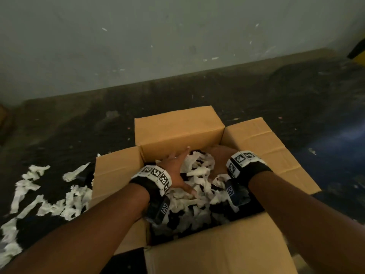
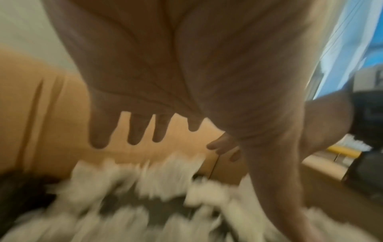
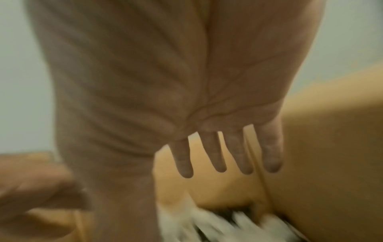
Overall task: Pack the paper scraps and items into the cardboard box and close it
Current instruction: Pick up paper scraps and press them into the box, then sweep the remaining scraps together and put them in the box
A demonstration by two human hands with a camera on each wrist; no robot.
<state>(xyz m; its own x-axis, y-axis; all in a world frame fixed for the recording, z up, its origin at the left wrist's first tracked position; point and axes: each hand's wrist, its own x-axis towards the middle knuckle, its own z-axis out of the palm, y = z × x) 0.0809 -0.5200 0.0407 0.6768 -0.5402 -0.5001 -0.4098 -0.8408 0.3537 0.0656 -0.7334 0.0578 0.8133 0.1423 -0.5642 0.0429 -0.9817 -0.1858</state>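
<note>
An open cardboard box (image 1: 177,131) stands on the dark floor, its flaps spread outward. White paper scraps (image 1: 199,182) lie heaped inside it over something dark. Both hands are down inside the box above the heap. My left hand (image 1: 175,165) has its fingers spread and straight, palm down over the scraps (image 2: 128,193); its fingers (image 2: 134,131) show against the box wall (image 2: 51,114). My right hand (image 1: 219,157) is likewise flat with straight fingers (image 3: 215,155), near the box's far right corner (image 3: 311,147). Neither hand holds anything.
More white paper scraps (image 1: 49,196) lie scattered on the floor left of the box. A grey wall (image 1: 158,36) rises behind. A yellow and black object (image 1: 358,52) sits at the far right edge. The near flap (image 1: 217,252) lies toward me.
</note>
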